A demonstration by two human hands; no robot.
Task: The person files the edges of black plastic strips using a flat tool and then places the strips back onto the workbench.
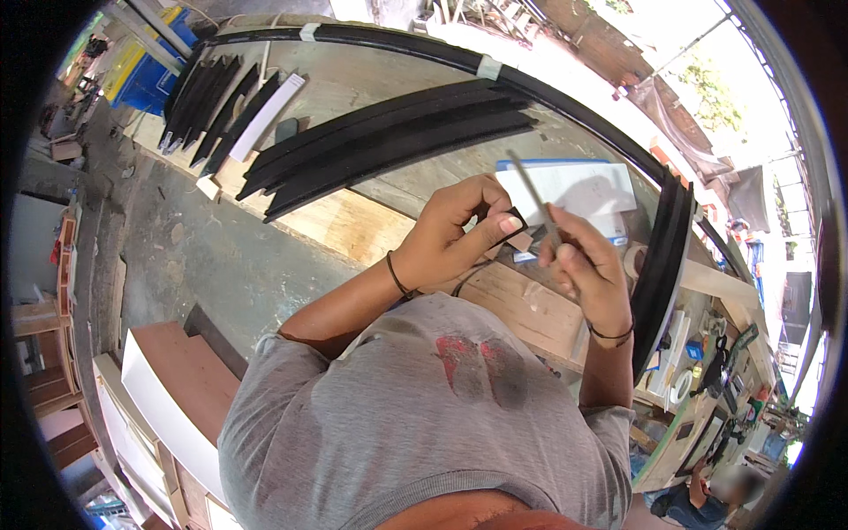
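Observation:
My left hand [464, 231] pinches a small flat black piece [517, 228] between thumb and fingers, its dark edge showing past the thumb. My right hand [583, 265] grips a slim, flat grey metal file [530, 190], which slants up and to the left. The file is apart from the black piece. Behind both hands lies a white sheet [579, 190] on the workbench [371, 208], with blue showing along its far edge. Under the left hand, small brown bits are partly hidden by the fingers.
Long black profiles [380, 137] lie across the bench, with shorter black strips [208, 110] at far left. More black profiles [662, 265] stand close to my right forearm. A white-and-brown panel [185, 380] is behind on the left. Another person [707, 495] sits at lower right.

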